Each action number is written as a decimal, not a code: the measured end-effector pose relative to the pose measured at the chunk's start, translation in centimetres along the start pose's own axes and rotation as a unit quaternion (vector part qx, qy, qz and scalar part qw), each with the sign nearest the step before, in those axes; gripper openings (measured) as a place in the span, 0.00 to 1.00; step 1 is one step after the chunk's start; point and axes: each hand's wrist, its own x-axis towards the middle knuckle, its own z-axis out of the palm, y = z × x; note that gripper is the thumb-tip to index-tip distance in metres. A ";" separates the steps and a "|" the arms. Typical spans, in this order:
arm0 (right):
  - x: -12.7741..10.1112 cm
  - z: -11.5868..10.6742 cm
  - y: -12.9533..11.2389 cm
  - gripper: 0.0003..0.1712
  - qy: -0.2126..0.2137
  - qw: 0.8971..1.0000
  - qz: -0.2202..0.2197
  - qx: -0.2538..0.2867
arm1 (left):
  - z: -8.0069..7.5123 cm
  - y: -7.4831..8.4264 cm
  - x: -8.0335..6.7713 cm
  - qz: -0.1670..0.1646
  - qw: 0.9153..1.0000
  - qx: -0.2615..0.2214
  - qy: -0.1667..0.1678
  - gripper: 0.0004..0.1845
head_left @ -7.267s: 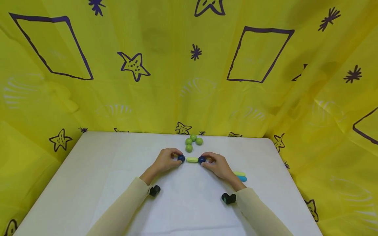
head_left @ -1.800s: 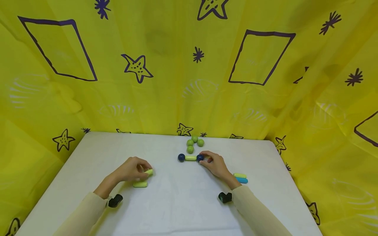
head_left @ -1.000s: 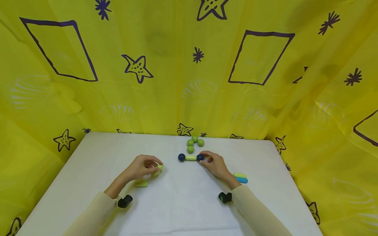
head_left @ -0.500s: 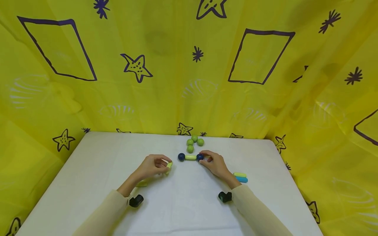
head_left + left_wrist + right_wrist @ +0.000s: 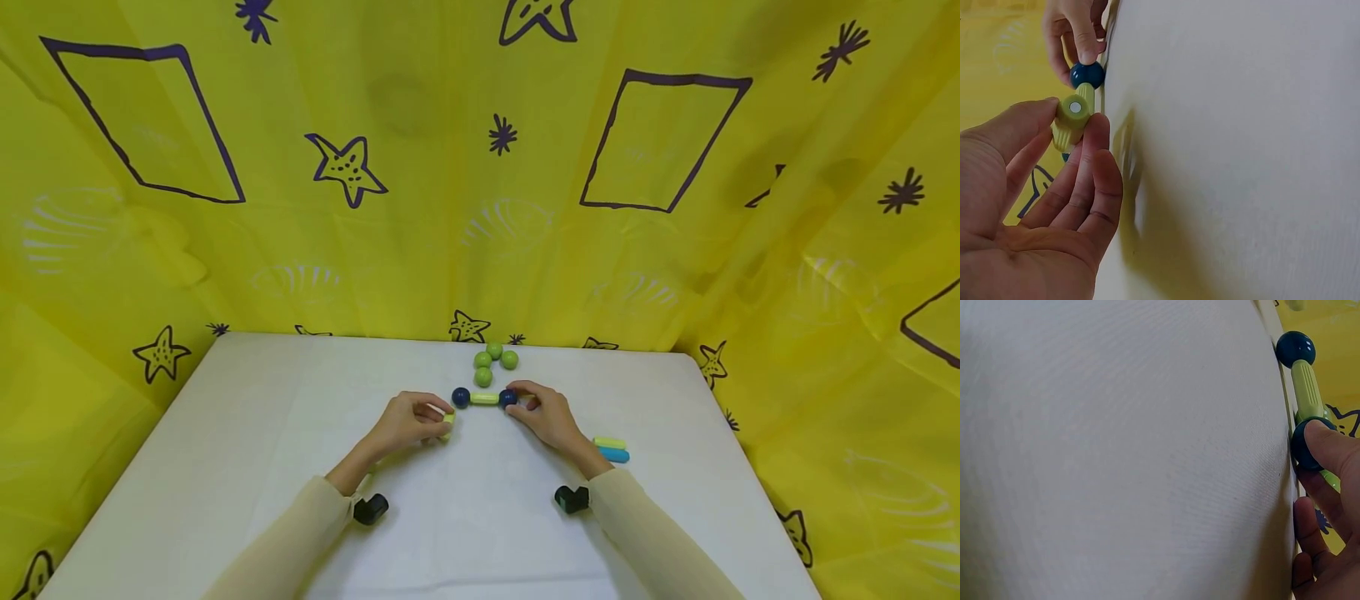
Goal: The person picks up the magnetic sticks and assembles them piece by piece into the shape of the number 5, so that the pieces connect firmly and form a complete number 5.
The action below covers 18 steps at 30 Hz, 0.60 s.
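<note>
Left hand [image 5: 405,422] is in close, pinching a yellow-green rod [image 5: 1071,120] between thumb and fingertips, the rod's flat round end turned toward the dark blue ball [image 5: 461,397] at the left end of the little chain. The chain lies toward the far edge of the white table [image 5: 225,433], about midway along it. Held out at the very tips like that, the end face looks free to meet the ball. Right hand [image 5: 550,418] sits on the other end, fingers curled on the second blue ball [image 5: 1305,445] and pressing it to the tabletop, which looks like bracing so the laid rod [image 5: 484,399] between the two balls cannot slide. Just behind the chain, near the far edge, four green balls [image 5: 494,361] wait in a cluster. Over by the right edge lie two spare rods [image 5: 611,449] (one yellow-green, one blue), side by side and touching, close to the right sleeve.
</note>
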 end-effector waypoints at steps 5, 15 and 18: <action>0.0 0.0 0.0 0.22 0.001 1.000 -0.008 0.004 | 0.8 -0.1 0.4 -0.009 1.000 -0.006 0.002 0.11; 0.1 0.0 0.2 0.22 0.000 1.000 -0.001 0.001 | 1.6 0.3 1.3 -0.021 1.000 -0.010 0.015 0.10; 0.1 0.0 0.2 0.22 0.000 1.000 0.000 0.000 | 1.8 0.4 1.5 -0.022 0.999 -0.008 0.022 0.10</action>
